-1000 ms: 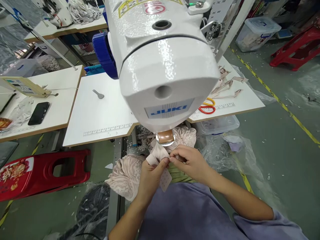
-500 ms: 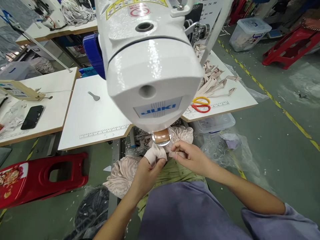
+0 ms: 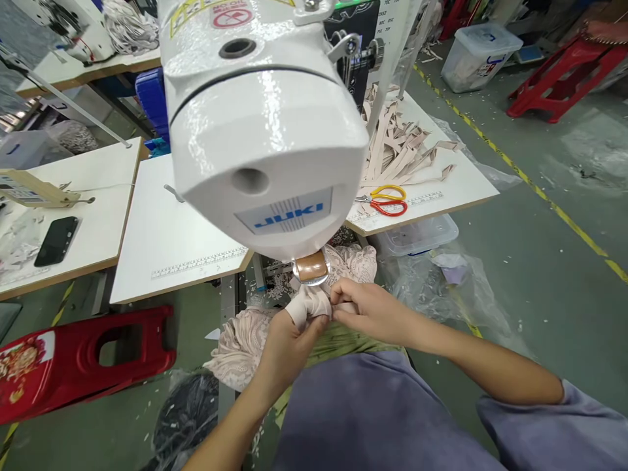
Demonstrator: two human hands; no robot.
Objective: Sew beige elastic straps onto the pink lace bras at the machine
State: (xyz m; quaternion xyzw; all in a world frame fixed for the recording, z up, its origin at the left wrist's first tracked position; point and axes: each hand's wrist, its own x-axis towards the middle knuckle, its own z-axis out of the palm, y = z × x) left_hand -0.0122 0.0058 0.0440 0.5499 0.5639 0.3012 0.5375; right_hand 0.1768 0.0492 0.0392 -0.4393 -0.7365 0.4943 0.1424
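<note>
Just below the head of a white sewing machine, both my hands are on a pale beige piece of fabric. My left hand is closed on its left part, thumb on top. My right hand pinches the fabric's right edge, its fingertips close to my left thumb. A round clear guard with a brown middle sits right above the fabric and hides the needle area. Gathered beige lace fabric hangs at the left, and more lace lies behind my right hand.
Yellow-and-red-handled scissors and a pile of beige strips lie on the right tabletop. A black phone rests on the left table. A red stool lies at lower left. Plastic bags are on the floor at right.
My right hand has moved slightly left, closer to my left hand, at the fabric's edge. The view has shifted a little, so the machine head appears further left.
</note>
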